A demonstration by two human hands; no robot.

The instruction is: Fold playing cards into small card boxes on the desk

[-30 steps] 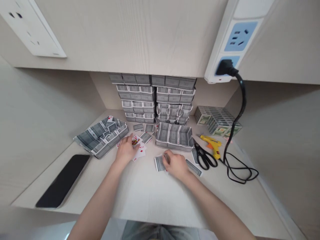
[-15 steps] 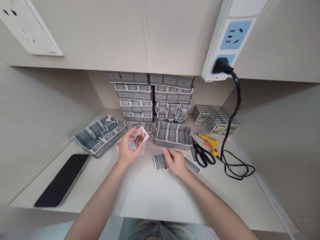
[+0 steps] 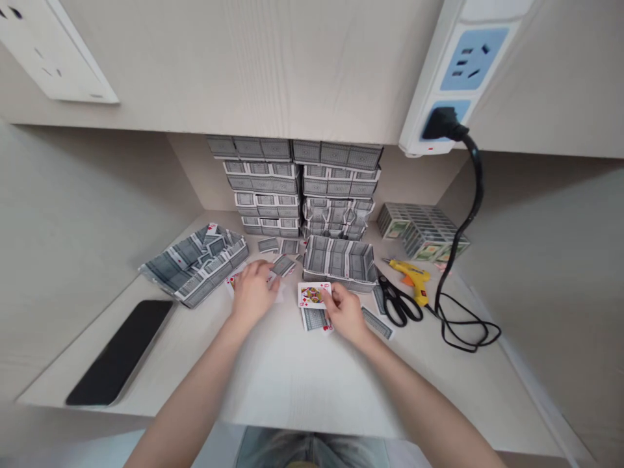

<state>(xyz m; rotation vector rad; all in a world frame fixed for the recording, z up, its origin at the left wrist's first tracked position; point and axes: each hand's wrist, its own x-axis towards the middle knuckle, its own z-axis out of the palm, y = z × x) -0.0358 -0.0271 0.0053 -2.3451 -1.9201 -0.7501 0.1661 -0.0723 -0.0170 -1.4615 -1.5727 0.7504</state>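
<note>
Near two trays (image 3: 341,260), two hands (image 3: 254,292) show, the right (image 3: 347,314) holding one face card (image 3: 310,296).

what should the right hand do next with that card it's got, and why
I'd probably lower the face card onto the face-down card and let go: the right hand pinches it by one end, in view it partly overlaps that card, and the left hand is apart from it, beside loose cards.
</note>
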